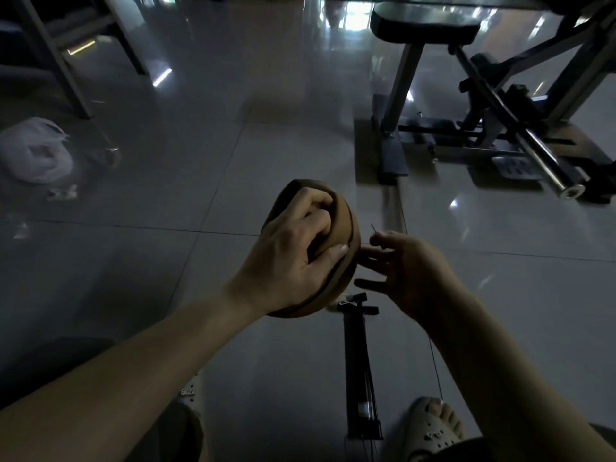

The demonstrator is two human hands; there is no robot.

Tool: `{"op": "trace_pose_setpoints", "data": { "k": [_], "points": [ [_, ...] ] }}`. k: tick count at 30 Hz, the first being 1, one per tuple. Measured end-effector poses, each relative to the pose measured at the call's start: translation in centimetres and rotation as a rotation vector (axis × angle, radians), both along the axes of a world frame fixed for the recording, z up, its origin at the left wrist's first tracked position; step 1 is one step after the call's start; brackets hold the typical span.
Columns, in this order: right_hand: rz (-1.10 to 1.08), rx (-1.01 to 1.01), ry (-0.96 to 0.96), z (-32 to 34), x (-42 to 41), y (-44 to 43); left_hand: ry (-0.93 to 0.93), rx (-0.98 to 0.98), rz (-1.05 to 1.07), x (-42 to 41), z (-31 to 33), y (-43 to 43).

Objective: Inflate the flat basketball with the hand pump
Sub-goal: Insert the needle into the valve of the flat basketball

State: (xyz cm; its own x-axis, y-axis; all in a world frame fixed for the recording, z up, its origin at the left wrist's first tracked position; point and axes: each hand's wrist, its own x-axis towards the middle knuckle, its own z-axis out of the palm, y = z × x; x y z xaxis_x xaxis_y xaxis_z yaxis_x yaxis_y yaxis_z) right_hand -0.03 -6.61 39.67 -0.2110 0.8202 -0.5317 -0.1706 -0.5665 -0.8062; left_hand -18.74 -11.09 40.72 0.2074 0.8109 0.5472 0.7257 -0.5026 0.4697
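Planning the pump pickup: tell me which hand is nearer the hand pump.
Right. The right hand, pinching the needle, hovers just above the head of the hand pump; the left hand grips the basketball further left.

Exposure: dim throughout; you work in low indoor light.
Source: daylight from the far top, mirrored as bright glare patches on the glossy floor (233, 155).
Shadows: soft, deepest in your lower left corner.
Blur: the white bag (35, 151) and the frame edges are smeared.
Distortion: wide-angle bending of the weight bench (500, 105) at right.
Detail: your right hand (410, 268) is underlit and murky.
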Motion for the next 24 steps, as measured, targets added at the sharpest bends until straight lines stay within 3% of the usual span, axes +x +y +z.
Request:
{"op": "trace_pose_setpoints", "data": {
  "k": [3, 7, 10, 14, 19, 24],
  "points": [
    [-0.150, 0.082, -0.079, -1.3, -1.6, -0.7, -0.290, -0.111, 0.002, 0.9, 0.1, -0.2],
    [-0.317, 0.207, -0.238, -2.2, -3.2, -0.9, -0.831, -0.674, -0.189, 0.9, 0.5, -0.3],
    [-0.307, 0.187, -0.318, -2.8, -3.0, -0.5, -1.059, -0.974, -0.299, 0.3, 0.5, 0.1],
    [-0.232, 0.230, -0.404, -2.8, -2.3, -0.1, -1.146, -1.028, -0.405, -0.1, 0.1, 0.7],
    [-0.202, 0.266, -0.465, -2.8, -1.7, 0.1, -1.119, -1.063, -0.459, 0.9, -0.3, 0.2],
    [-0.124, 0.220, -0.440, -3.4, -2.1, -0.5, -0.881, -0.940, -0.294, 1.0, -0.4, 0.1]
  ]
}}
